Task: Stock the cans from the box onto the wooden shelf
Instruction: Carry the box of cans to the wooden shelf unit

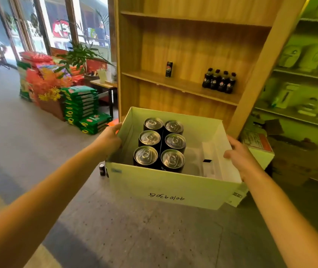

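A white cardboard box (173, 187) is held in front of the wooden shelf (181, 85). Several black cans (162, 144) with silver tops stand upright in its left half; the right half holds only a white insert. My left hand (109, 140) grips the box's left wall. My right hand (239, 155) grips the right wall. One black can (169, 69) stands alone on the middle shelf board, left of centre.
Several small dark bottles (219, 80) stand at the right of the same shelf board. A small bottle (102, 169) sits on the floor by the box's left corner. Stacked green and orange packs (80, 107) lie at left. A person sits far left. Another shelf stands at right.
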The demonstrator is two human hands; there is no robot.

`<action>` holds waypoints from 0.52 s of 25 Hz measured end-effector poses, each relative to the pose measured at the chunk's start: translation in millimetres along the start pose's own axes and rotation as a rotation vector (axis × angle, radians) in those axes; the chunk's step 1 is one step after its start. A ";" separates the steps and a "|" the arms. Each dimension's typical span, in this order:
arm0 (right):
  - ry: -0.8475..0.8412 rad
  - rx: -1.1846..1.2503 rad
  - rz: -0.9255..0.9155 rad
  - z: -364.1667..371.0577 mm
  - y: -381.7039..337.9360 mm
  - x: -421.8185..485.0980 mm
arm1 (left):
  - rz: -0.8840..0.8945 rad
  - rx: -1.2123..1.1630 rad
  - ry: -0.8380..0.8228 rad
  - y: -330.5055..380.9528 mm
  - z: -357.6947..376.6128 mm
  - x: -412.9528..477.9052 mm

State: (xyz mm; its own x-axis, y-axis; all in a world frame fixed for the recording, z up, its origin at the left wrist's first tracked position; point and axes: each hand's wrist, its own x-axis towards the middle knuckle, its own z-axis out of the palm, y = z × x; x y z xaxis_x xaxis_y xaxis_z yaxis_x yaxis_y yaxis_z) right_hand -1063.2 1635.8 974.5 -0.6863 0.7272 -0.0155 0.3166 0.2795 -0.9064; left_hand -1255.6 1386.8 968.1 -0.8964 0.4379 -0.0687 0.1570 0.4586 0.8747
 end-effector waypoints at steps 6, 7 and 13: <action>-0.045 0.000 -0.013 64.5 -37.0 166.7 | -0.025 -0.042 0.047 0.3 -12.6 171.1; -0.056 0.003 -0.013 79.3 -39.7 200.6 | -0.035 -0.054 0.068 -2.1 -13.9 204.4; -0.093 0.026 -0.011 159.3 -67.8 379.0 | -0.132 -0.027 0.120 -9.2 -30.9 389.2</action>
State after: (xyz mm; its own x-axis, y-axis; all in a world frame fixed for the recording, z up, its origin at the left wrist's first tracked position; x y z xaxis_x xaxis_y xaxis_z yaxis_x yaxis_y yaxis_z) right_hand -1449.1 1792.6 962.9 -0.7477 0.6626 -0.0438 0.2924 0.2693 -0.9176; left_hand -1618.6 1529.2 948.2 -0.9516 0.2797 -0.1274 0.0253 0.4845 0.8744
